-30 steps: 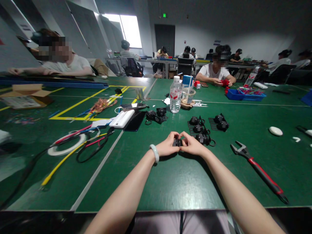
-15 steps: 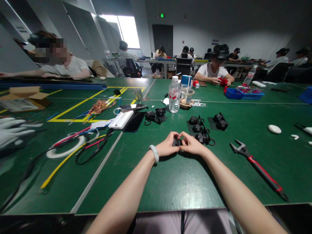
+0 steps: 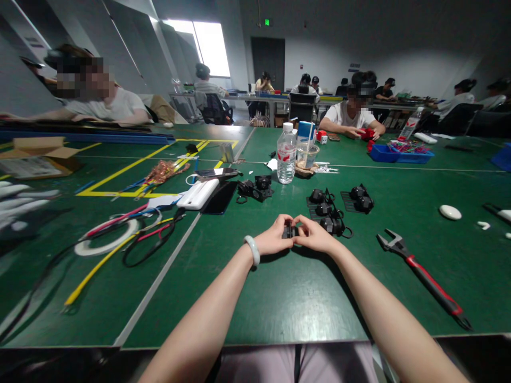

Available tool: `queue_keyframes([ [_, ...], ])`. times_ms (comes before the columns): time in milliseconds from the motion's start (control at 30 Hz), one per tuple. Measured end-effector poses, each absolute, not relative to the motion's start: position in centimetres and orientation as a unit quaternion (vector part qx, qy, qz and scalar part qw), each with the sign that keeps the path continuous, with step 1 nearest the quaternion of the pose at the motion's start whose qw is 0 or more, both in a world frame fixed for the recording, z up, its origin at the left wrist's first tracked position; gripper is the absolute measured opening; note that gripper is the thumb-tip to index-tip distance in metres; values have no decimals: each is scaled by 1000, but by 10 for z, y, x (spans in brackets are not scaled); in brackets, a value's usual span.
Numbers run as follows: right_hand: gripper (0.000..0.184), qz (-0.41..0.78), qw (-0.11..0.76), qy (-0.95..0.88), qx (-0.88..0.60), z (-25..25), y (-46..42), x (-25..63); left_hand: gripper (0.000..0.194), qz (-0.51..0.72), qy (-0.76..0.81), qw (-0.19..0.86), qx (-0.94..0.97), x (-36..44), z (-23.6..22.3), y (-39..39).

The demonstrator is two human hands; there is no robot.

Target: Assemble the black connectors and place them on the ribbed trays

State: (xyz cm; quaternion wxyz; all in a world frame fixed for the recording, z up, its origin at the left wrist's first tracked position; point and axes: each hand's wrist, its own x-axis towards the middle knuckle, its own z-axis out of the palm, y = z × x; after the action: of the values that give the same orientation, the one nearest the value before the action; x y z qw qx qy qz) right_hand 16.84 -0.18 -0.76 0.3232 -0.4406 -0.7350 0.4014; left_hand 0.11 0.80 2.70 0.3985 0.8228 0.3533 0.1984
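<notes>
My left hand [image 3: 272,240] and my right hand [image 3: 313,238] meet over the green table [image 3: 279,298], both pinched on one small black part [image 3: 290,232] held between the fingertips. A pale bracelet [image 3: 253,250] circles my left wrist. Just beyond my right hand lie several similar black parts with cables [image 3: 329,214], some on small black mats. More black parts [image 3: 255,188] sit further back to the left.
A red-handled adjustable wrench [image 3: 423,276] lies to the right. Coloured cables and a white tape ring [image 3: 106,239] spread on the left, by a phone and white box [image 3: 199,193]. A water bottle [image 3: 286,161] stands behind. Other people sit at the tables; a white-gloved hand [image 3: 19,199] shows far left.
My hands stay together on the black part with only slight finger movement. The white-gloved hand came into view at the far left edge.
</notes>
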Motion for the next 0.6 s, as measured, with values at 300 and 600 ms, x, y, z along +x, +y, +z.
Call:
queue_keyframes([
  [300,28,393,320,-740,-441,-5,-1,170,47,200,352,395,825,2,25,9],
  [600,26,380,317,-745,-447,-7,1,171,47,197,349,387,830,2,23,10],
])
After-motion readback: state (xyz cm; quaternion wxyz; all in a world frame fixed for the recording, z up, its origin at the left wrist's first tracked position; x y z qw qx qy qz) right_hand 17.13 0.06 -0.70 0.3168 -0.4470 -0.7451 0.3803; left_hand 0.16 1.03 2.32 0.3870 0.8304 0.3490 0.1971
